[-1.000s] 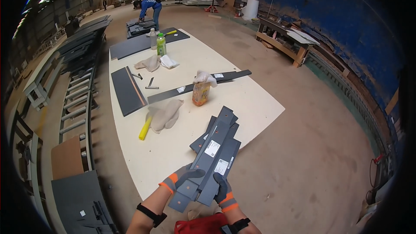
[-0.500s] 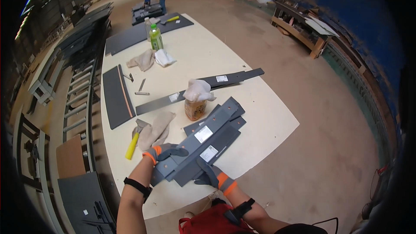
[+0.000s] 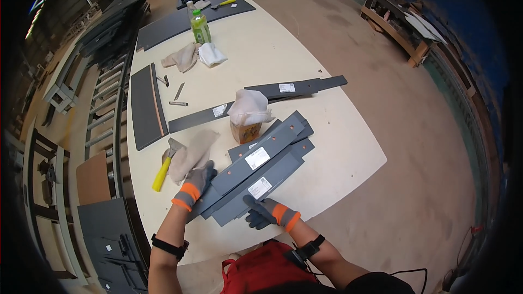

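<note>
Left grip wraps the near end of the grey metal strips | strips lie in a pile on the table, not lined up yet | right grip curls under their edge.

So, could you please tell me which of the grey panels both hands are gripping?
The stack of grey panels nearest the person, held by the left hand and right hand.

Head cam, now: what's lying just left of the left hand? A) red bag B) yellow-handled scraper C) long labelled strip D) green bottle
B: the yellow-handled scraper lies on the table just left of the left hand, partly under a rag; the green bottle stands far up the table.
</note>
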`<state>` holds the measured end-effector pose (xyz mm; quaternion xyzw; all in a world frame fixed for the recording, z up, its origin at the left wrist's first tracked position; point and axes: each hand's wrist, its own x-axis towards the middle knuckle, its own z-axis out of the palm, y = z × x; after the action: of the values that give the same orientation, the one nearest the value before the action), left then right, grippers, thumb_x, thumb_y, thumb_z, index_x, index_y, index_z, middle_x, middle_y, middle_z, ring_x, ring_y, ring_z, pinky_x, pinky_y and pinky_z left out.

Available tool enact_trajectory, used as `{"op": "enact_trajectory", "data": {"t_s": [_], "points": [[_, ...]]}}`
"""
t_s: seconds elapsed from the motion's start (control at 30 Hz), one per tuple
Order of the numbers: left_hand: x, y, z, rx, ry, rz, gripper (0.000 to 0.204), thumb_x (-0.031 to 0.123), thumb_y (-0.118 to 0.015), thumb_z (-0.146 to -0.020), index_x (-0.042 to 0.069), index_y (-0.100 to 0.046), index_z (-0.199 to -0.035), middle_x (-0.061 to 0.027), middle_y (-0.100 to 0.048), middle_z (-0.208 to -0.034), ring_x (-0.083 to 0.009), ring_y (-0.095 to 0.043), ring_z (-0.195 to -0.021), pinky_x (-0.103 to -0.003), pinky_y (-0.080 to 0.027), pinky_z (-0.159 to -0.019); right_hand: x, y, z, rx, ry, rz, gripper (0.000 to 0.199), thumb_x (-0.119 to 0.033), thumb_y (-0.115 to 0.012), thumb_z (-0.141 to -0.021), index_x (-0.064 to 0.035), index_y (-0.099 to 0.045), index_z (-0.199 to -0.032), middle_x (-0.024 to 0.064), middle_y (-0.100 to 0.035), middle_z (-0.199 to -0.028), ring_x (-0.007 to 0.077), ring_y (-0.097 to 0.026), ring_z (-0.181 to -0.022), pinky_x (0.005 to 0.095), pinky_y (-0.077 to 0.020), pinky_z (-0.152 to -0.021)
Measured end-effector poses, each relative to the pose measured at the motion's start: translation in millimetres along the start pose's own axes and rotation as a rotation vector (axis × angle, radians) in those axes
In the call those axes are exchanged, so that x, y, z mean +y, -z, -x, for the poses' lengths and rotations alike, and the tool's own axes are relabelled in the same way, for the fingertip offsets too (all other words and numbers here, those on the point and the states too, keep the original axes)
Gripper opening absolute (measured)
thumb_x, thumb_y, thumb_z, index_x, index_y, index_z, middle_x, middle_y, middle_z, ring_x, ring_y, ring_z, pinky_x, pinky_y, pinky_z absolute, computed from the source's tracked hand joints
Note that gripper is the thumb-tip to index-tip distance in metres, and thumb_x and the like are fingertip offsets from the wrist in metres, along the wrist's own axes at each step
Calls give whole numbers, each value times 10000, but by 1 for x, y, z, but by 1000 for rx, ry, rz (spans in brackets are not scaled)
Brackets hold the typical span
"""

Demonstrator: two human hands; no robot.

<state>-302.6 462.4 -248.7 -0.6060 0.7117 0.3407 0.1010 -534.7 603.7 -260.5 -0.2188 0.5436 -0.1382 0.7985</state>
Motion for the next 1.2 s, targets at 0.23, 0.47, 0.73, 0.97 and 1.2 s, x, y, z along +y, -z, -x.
{"op": "enact_trajectory", "data": {"t_s": [0.23,0.47,0.73,0.97,1.2], "points": [[-48,27,-7,664,321,1058,667,537,-358,-979,-84,-583,-1067,-196,-679,-897,-303,-682,-775,-356,-549,-728,-1,4,-6,-15,10,-127,882,-758,-512,-782,57,-574,-1112,174,-669,-981,246,-688,-805,364,-587,-714],[-8,135,100,853,-537,480,524,374,-522,-922,-39,-506,-1246,-186,-583,-1159,-332,-564,-1088,-391,-449,-924,18,11,-37,-96,15,-154,822,-732,-496,-810,-6,-568,-1190,177,-677,-999,244,-688,-791,369,-582,-696],[57,-67,129,409,-505,-322,855,517,-692,-706,125,-395,-1406,-210,-308,-1457,-390,-267,-1369,-583,-203,-1083,28,8,-9,-183,80,-195,708,-616,-501,-889,-31,-490,-1288,161,-635,-1116,269,-667,-922,397,-583,-748],[64,-98,116,217,-423,-501,803,573,-613,-759,212,-373,-1434,-194,-220,-1523,-354,-127,-1438,-705,-13,-1069,43,15,8,-61,-2,-106,651,-575,-515,-905,-30,-513,-1263,147,-667,-1019,259,-656,-955,372,-581,-761],[61,-148,112,453,-490,-341,536,371,-573,-852,135,-495,-1327,-160,-428,-1385,-309,-325,-1363,-698,-45,-1084,58,42,15,73,70,-114,641,-549,-544,-901,76,-609,-1026,194,-695,-900,282,-698,-742,348,-574,-682]]}}
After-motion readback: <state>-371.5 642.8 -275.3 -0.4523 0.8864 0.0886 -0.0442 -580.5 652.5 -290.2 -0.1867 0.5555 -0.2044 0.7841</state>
